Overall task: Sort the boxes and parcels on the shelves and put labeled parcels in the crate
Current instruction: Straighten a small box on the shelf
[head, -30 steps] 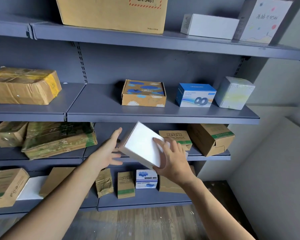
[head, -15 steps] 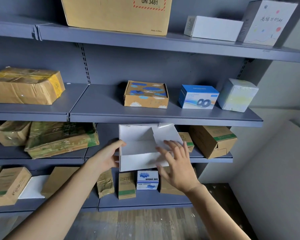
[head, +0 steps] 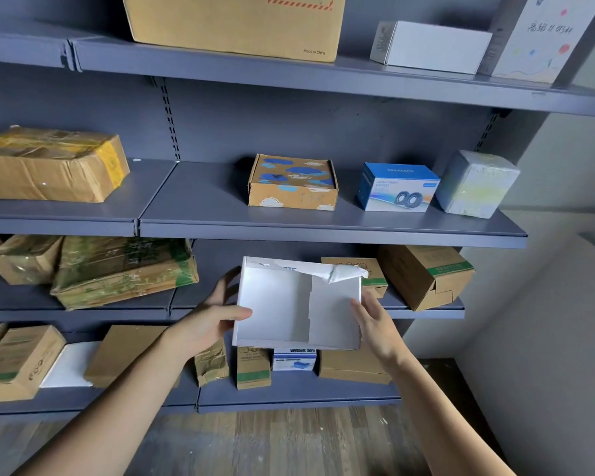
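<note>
While left hand (head: 209,325) pinches white box (head: 282,304) by left edge, thumb in front, right hand (head: 378,326) lays straight fingers (head: 360,310) on right edge; peeling label (head: 344,272) above them. Parcels (head: 124,269) crowd shelves (head: 323,231) behind grip; crate unseen, sorting judged far from done.

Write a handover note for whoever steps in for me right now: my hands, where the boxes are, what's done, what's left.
Left hand pinches the white box by its left edge, thumb in front.
Right hand touches its right edge with straight fingers.
The box is held up in front of a shelf; a sticker curls off its top right corner.
Cardboard boxes sit on the shelves; no crate in view.
Left: check this box for a label, crate or shelve it, then the rest.
</note>
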### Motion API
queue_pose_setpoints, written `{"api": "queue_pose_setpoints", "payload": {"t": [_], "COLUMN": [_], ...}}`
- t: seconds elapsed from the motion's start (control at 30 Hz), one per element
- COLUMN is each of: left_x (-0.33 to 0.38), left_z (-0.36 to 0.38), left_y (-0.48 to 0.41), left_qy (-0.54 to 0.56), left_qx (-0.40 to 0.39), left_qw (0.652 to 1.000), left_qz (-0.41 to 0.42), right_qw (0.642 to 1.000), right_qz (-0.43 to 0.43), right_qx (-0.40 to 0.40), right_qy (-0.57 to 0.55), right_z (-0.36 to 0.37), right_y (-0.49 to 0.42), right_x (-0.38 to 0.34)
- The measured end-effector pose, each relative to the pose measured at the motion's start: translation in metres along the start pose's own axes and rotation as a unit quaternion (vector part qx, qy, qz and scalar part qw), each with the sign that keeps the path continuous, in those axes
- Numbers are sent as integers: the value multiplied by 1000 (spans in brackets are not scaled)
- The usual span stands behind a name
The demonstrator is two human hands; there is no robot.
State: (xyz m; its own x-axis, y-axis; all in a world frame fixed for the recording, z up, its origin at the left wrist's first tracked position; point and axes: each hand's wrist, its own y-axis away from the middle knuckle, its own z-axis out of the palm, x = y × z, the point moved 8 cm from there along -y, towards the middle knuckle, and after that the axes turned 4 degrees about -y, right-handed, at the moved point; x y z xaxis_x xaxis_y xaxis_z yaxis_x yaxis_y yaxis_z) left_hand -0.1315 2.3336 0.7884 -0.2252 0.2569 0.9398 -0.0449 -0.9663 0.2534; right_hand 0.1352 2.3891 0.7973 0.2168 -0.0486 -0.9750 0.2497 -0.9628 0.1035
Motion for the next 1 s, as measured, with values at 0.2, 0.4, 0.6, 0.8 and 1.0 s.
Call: {"api": "queue_pose_setpoints", "payload": {"t": [0.2,0.4,0.6,0.8,1.0], "left_x": [-11,-6,8,15,5], "left_z": [-11,-12,-4,-1,-18], "left_y": [-3,-3,2,5,-6], "left_qy": [-29,-66,-109,-176,-215], "left_qx": [44,68,130,201,254], "left_qw": [997,994,984,964,943], "left_qz": [-65,-50,-47,-5,11], "right_qw": [996,988,981,987,998], "right_qz": [64,111,123,90,5], "right_qx": [6,-4,-23,-43,-67], "right_qy": [-66,-106,-149,-123,-8], "right_z": [-2,-4,-2,7,15], "right_y": [-6,-15,-29,-43,-65], "right_x": [15,17,18,18,20]}}
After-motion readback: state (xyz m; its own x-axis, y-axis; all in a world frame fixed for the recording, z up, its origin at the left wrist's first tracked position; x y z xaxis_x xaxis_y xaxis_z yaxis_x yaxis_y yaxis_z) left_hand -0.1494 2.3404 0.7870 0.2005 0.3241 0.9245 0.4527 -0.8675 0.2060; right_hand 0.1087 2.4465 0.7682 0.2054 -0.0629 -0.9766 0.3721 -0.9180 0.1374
